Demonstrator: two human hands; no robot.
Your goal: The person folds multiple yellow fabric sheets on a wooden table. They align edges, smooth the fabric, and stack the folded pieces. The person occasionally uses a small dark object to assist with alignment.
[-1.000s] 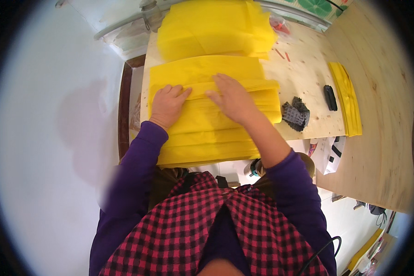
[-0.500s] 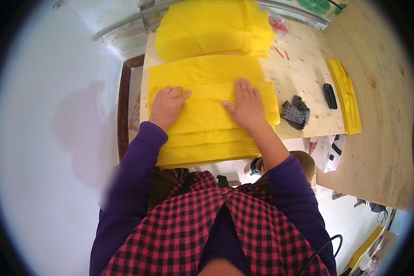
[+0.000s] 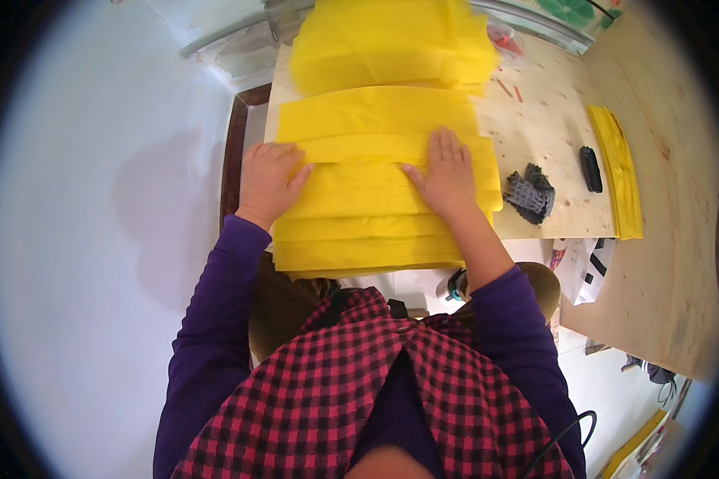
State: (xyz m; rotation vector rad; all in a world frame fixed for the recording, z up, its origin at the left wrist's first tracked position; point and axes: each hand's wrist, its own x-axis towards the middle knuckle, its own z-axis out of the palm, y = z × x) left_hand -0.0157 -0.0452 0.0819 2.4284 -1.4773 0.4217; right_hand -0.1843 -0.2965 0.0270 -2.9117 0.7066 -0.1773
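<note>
Already the cloth (image 3: 359, 191) lies pleated on its near side, its far side apparently unfolded; the right hand (image 3: 449, 180) presses flat, the left hand (image 3: 268, 182) rests loosely, thumb spread.

White wall (image 3: 64, 239) at 9 o'clock, grey rail (image 3: 225, 38) 11, pale wooden surface (image 3: 547, 88) 2, plywood panel (image 3: 671, 215) 3, white floor (image 3: 591, 379) 4.

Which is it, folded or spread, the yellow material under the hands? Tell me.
Partly folded: flat, crosswise folds show in the yellow material between the left hand and right hand; its far part lies smooth.
</note>
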